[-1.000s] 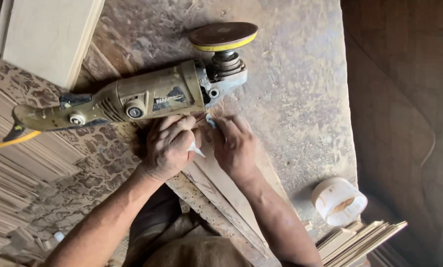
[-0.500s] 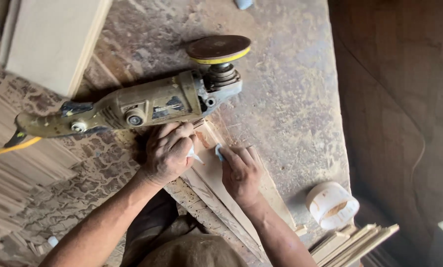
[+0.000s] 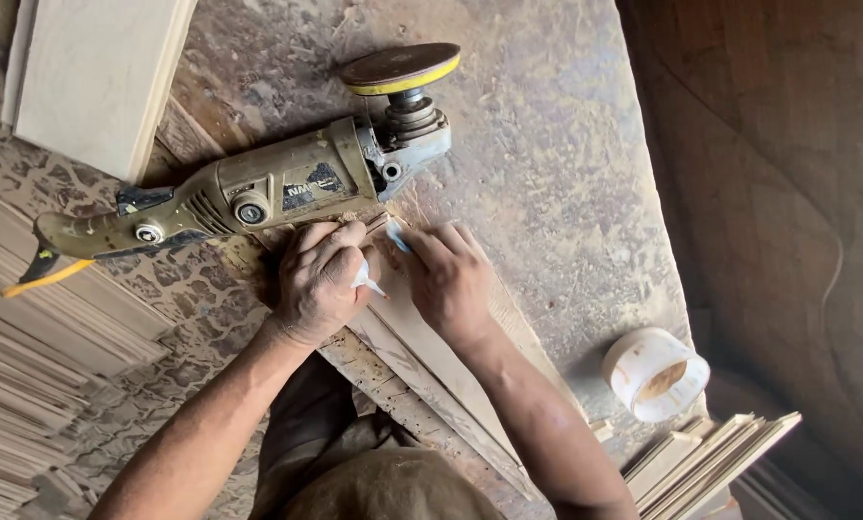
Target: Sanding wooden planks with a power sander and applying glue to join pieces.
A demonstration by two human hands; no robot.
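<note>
My left hand (image 3: 321, 279) is closed around a small white tube, its pointed tip (image 3: 372, 285) sticking out toward the right. My right hand (image 3: 446, 277) presses a small pale blue-white scrap (image 3: 397, 236) with its fingertips onto a long thin wooden strip (image 3: 431, 361). The strip lies diagonally across a worn, dusty workbench (image 3: 547, 173). Just beyond both hands lies a dusty olive angle sander (image 3: 258, 193) on its side, with a yellow-rimmed round disc (image 3: 401, 67).
A pale wooden board (image 3: 94, 77) rests at the top left. Stacks of thin wooden slats (image 3: 27, 327) fill the left side, and more slats (image 3: 711, 457) sit at the bottom right. A white tape roll (image 3: 655, 374) stands near the bench's right edge.
My right hand slid down the strip toward me, then back up to its far end beside the sander. The left hand stayed closed on the tube.
</note>
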